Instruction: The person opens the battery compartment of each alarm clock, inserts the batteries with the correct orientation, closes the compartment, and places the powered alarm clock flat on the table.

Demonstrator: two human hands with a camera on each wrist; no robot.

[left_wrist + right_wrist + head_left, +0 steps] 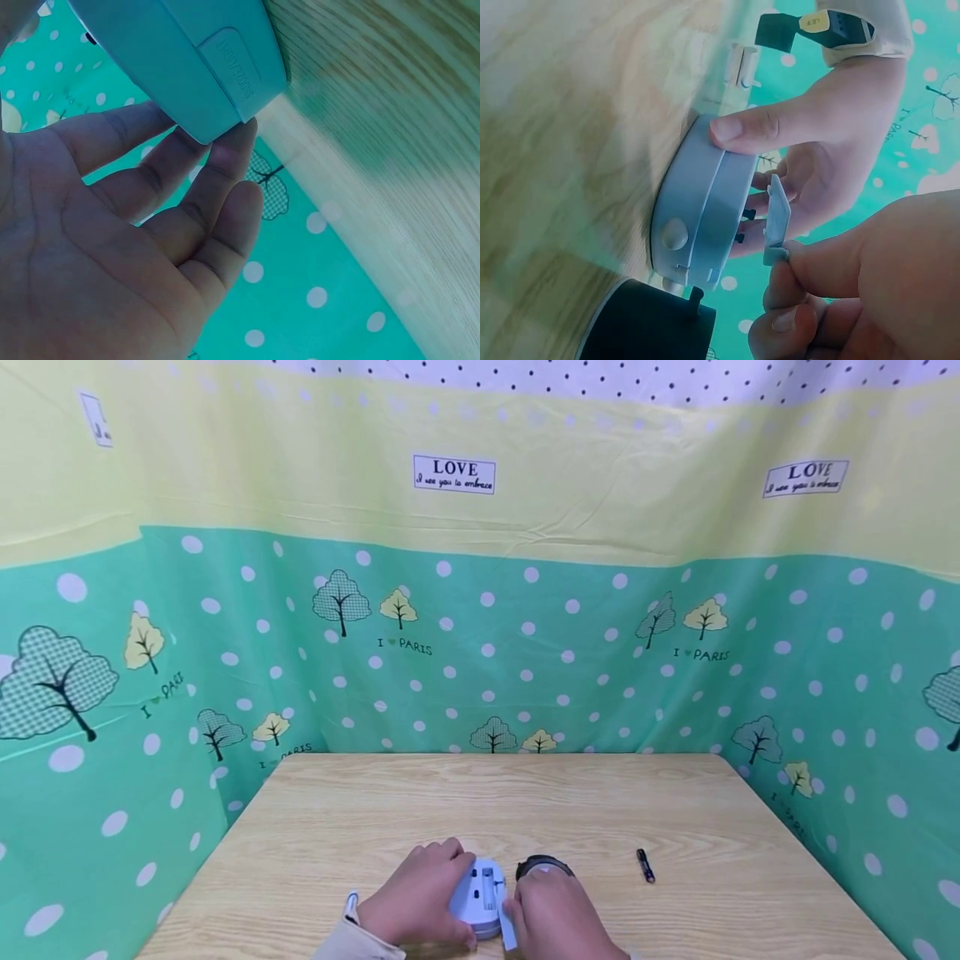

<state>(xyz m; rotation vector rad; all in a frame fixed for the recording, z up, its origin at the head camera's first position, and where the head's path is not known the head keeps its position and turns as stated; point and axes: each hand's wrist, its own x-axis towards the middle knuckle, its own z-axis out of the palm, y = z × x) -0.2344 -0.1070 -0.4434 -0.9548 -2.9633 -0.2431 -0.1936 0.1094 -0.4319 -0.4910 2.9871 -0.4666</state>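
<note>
My left hand (422, 893) holds a pale blue, rounded alarm clock (467, 906), thumb on one side and fingers on the other. The clock's back faces up in the head view, with two black switches and an uncovered battery compartment (489, 888). In the right wrist view, round knobs (675, 234) stick out of its side. My right hand (558, 910) pinches a thin pale battery cover (778, 214) between thumb and index finger, close beside the clock's back. A raised bar with embossed lettering (238, 67) shows in the left wrist view.
Just beyond my right hand stands a black cylinder-like thing (649, 322), partly hidden in the head view. A small dark stick (645, 866) lies farther right on the wooden table (360, 810). Small pale cylinders (742, 66) lie near the left wrist. Patterned curtains (525, 652) surround the table.
</note>
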